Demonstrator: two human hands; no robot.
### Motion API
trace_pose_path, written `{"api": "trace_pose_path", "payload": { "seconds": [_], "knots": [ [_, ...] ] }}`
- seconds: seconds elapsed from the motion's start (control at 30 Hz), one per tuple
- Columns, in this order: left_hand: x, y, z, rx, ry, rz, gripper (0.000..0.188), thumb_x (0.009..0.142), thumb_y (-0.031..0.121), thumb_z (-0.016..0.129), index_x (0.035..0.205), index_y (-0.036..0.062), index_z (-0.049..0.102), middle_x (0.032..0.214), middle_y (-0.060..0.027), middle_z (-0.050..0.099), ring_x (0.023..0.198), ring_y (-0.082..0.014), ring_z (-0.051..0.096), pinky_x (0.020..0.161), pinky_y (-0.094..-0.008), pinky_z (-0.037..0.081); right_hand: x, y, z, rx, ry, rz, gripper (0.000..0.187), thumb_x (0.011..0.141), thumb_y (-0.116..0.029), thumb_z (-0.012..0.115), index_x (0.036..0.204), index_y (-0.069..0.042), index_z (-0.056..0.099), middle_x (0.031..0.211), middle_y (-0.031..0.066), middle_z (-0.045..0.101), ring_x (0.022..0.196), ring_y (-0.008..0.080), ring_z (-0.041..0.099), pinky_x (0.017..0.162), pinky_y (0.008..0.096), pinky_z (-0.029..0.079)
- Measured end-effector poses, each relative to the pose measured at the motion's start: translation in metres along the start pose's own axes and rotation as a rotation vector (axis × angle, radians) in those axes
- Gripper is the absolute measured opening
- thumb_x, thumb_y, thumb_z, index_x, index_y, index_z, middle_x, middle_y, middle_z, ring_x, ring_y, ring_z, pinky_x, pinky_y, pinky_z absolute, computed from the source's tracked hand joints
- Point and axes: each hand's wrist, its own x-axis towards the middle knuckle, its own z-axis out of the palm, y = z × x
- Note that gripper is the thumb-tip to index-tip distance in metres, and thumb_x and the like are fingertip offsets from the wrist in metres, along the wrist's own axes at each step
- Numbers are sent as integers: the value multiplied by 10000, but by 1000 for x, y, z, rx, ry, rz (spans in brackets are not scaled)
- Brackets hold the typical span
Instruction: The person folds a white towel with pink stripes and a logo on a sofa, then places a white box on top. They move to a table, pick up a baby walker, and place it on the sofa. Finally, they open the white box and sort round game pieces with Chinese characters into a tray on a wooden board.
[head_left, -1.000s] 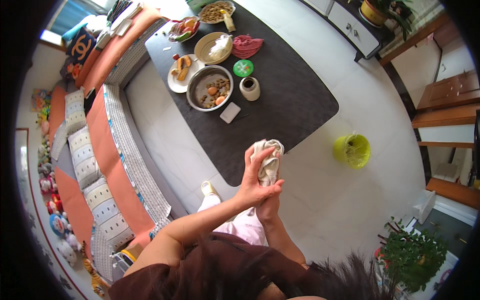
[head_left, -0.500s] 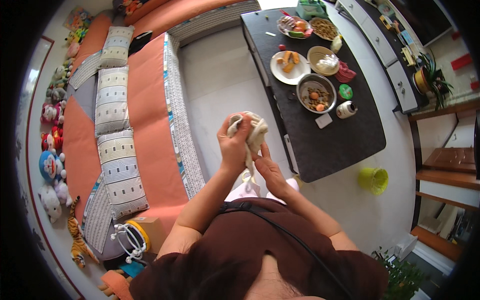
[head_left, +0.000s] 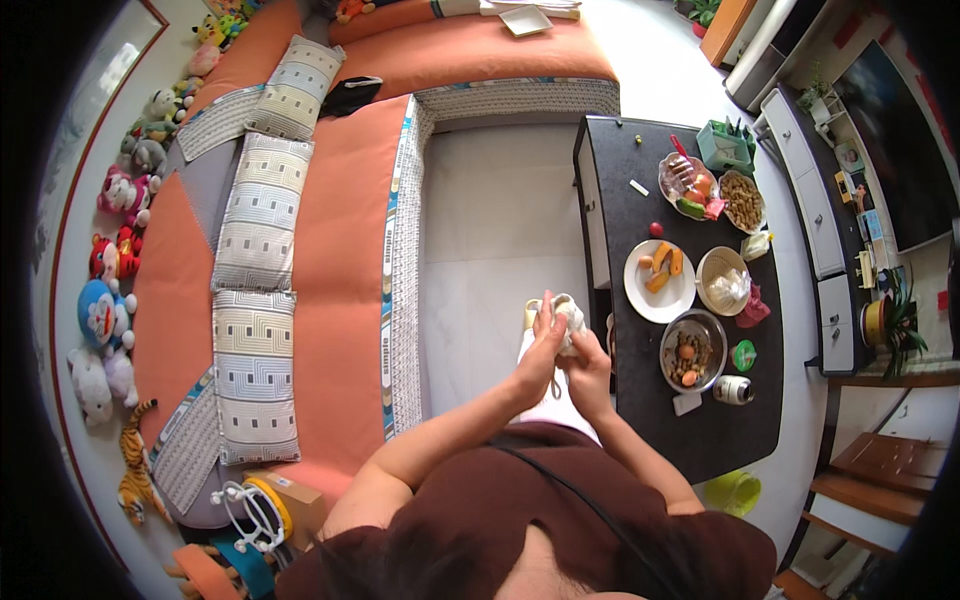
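A crumpled off-white cloth (head_left: pixel 569 318) is bunched between my two hands, in front of my body and just left of the dark table. My left hand (head_left: pixel 541 358) presses against its left side, the fingers fairly straight and pointing away from me. On the other side, my right hand (head_left: pixel 590 374) is closed round the lower right part of the cloth. A thin end of it hangs down between the palms. Part of the bundle is hidden by the fingers.
To the right, the dark table (head_left: pixel 715 425) bears a white plate (head_left: pixel 645 303) of orange pieces, a steel bowl (head_left: pixel 709 340), a cream bowl (head_left: pixel 708 290), and a jar (head_left: pixel 733 390). An orange sofa (head_left: pixel 345 260) runs along the left. A yellow-green bin (head_left: pixel 735 492) stands by the table's near end.
The view has shifted, showing more of the sofa's far end. My hands have come closer together, the left turning from a grip to straighter fingers, with the cloth still between them.
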Motion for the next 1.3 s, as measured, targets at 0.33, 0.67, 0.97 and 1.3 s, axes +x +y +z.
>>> {"api": "trace_pose_path", "payload": {
  "seconds": [0.33,0.67,0.97,1.3],
  "knots": [
    [237,153,-10,621,-78,-4,772,908,443,495,1467,110,79,1511,-198,-74,1404,-302,21,1103,-369,153,320,-2,-40,95,160,237,311,830,-24,607,1138,-14,573,914,96,659,702,160,645,467,268,528],
    [431,275,-109,309,131,-49,180,853,134,647,979,12,686,936,-63,681,864,-99,606,790,-244,475,588,155,-183,-542,652,481,597,800,-44,625,1348,-144,410,1219,140,509,927,234,584,683,327,518],
    [595,407,-172,314,205,11,161,815,172,705,817,13,675,774,-36,662,699,-78,575,656,-230,468,771,131,-114,-566,599,333,141,756,71,596,875,-3,613,713,56,587,544,123,560,418,209,447],
    [737,440,-367,286,861,33,302,949,256,489,830,6,609,784,-58,633,733,-131,595,668,-252,480,1032,110,69,-437,-202,502,386,982,-276,409,1273,-24,428,593,82,580,398,91,426,378,236,359]
  ]
}}
